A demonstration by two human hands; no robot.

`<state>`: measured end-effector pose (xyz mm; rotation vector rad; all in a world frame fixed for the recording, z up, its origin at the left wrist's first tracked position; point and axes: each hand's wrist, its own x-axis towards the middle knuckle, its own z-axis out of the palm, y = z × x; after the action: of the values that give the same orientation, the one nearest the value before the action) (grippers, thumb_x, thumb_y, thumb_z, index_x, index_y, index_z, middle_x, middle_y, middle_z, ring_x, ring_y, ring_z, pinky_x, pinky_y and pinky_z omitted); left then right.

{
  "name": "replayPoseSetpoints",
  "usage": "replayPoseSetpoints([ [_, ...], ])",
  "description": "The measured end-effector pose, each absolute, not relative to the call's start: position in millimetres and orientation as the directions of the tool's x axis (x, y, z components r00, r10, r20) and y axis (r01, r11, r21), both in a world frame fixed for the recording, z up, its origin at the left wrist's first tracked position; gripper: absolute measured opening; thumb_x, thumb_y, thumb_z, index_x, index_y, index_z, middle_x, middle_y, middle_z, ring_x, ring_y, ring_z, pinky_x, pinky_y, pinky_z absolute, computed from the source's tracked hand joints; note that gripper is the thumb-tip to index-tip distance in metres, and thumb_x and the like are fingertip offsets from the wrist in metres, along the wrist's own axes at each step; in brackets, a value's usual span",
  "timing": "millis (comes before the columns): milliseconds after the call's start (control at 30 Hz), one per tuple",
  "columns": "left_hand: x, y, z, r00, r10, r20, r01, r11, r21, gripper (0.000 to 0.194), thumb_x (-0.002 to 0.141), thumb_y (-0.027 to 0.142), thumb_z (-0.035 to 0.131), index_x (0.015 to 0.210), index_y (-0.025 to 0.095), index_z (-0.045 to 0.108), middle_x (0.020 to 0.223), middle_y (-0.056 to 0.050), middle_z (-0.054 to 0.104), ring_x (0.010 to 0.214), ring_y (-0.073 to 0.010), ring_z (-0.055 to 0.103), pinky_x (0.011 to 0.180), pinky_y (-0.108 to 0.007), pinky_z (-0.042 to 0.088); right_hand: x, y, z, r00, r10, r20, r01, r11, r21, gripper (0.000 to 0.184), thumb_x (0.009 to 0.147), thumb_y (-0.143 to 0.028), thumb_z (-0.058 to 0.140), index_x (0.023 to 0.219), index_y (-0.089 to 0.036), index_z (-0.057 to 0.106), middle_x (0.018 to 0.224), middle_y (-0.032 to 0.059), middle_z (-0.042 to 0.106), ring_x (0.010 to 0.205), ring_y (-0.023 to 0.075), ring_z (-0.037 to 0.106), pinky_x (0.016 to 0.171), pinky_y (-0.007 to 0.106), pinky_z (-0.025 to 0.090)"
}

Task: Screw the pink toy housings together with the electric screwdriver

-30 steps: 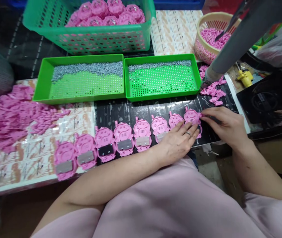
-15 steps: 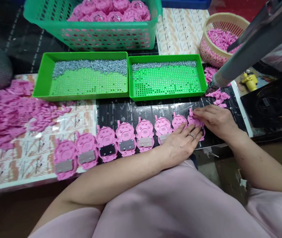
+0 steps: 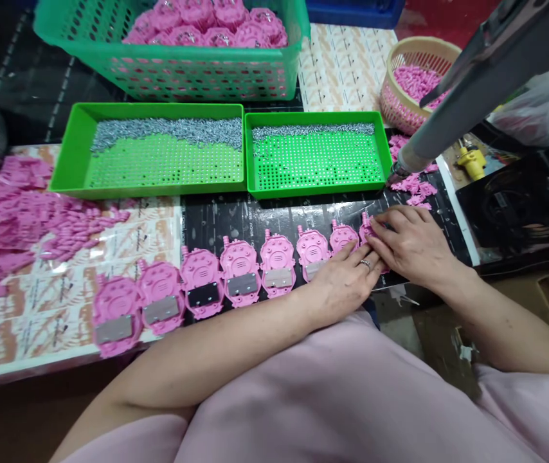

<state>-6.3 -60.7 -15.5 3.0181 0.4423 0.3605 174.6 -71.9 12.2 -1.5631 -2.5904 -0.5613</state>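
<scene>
From here, the end shell [image 3: 364,231] lies at my hands' fingertips, long axis pointing away from me. My left hand [image 3: 344,286] spreads flat from its left; my right hand [image 3: 412,247] curls over its right side, grip hidden.

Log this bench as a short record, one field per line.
Left hand: flat over the row's right end
Right hand: fingertips at the last shell, grip hidden
Shells: eight, pink, in a row
Plates: visible on six shells
Green trays: two, side by side, holding screws
Teal basket: round pink parts
Beige basket: small pink pieces
</scene>
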Motion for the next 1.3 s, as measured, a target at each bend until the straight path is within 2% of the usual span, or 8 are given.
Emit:
replayPoseSetpoints([
  [300,-5,-58,-4,0.953,0.296,0.065,0.287,-0.951,0.118,0.042,0.098,0.015,0.038,0.138,0.008,0.046,0.145,-0.013,0.046,0.133,-0.0252,0.045,0.110,-0.042,0.039,210,-77,7,-0.186,0.871,0.454,0.951,0.275,-0.139,0.022,0.091,-0.026,0.053,0.107,-0.018,0.067,0.110,0.0067,0.070,0.100,0.0175,0.063,0.086,0.032,0.048],
  [500,-4,-57,1,0.956,0.292,-0.010,0.291,-0.952,0.098,0.042,0.098,0.015,0.038,0.140,0.008,0.044,0.147,-0.013,0.043,0.135,-0.0251,0.044,0.110,-0.042,0.038,260,-81,-4,-0.072,0.937,0.341,0.995,0.090,-0.038,0.018,0.085,-0.023,0.061,0.100,-0.017,0.067,0.103,0.0074,0.071,0.097,0.0264,0.065,0.083,0.041,0.052],
  [733,-9,-62,10,0.950,0.306,0.055,0.301,-0.950,0.079,0.040,0.099,0.023,0.041,0.135,0.010,0.049,0.149,-0.014,0.040,0.136,-0.0258,0.042,0.111,-0.045,0.036,247,-88,-11,-0.109,0.940,0.324,0.985,0.145,-0.090,0.021,0.090,-0.027,0.053,0.101,-0.017,0.068,0.095,0.0081,0.072,0.088,0.0234,0.066,0.079,0.037,0.052],
  [867,-27,-60,14,0.942,0.308,0.131,0.302,-0.951,0.064,0.037,0.098,0.025,0.045,0.131,0.011,0.053,0.144,-0.014,0.047,0.133,-0.0271,0.046,0.110,-0.045,0.037,235,-92,-4,0.043,0.941,0.335,0.889,0.117,-0.444,0.032,0.090,-0.028,0.054,0.120,-0.022,0.063,0.102,0.0056,0.072,0.085,0.0165,0.067,0.079,0.030,0.053],
  [967,-43,-56,11,0.927,0.334,0.173,0.330,-0.943,0.056,0.034,0.098,0.025,0.046,0.127,0.012,0.056,0.140,-0.014,0.052,0.129,-0.0273,0.050,0.108,-0.047,0.039,228,-96,-7,0.158,0.956,0.246,0.735,0.053,-0.676,0.026,0.086,-0.035,0.061,0.109,-0.025,0.070,0.096,0.0022,0.073,0.081,0.0165,0.068,0.077,0.030,0.053],
  [1033,-51,-54,7,0.918,0.349,0.188,0.345,-0.937,0.057,0.033,0.098,0.025,0.046,0.127,0.012,0.056,0.138,-0.014,0.054,0.128,-0.0266,0.052,0.107,-0.047,0.040,225,-99,-12,0.194,0.944,0.266,0.757,0.028,-0.652,0.022,0.083,-0.038,0.066,0.100,-0.026,0.072,0.091,0.0013,0.074,0.081,0.0181,0.069,0.079,0.033,0.053],
  [1200,-62,-54,1,0.911,0.354,0.211,0.347,-0.935,0.072,0.033,0.097,0.023,0.048,0.126,0.011,0.057,0.135,-0.014,0.056,0.126,-0.0262,0.053,0.107,-0.046,0.040,231,-109,-21,0.057,0.894,0.444,0.948,0.090,-0.304,0.019,0.079,-0.040,0.070,0.090,-0.025,0.073,0.091,0.0044,0.072,0.092,0.0230,0.063,0.086,0.042,0.047],
  [1300,-61,-57,0,0.904,0.365,0.222,0.353,-0.931,0.094,0.036,0.097,0.025,0.048,0.129,0.010,0.055,0.134,-0.015,0.057,0.126,-0.0265,0.053,0.108,-0.047,0.039,234,-114,-17,-0.002,0.900,0.435,0.953,0.134,-0.273,0.023,0.081,-0.036,0.068,0.100,-0.023,0.070,0.100,0.0070,0.070,0.096,0.0224,0.061,0.087,0.041,0.049],
])
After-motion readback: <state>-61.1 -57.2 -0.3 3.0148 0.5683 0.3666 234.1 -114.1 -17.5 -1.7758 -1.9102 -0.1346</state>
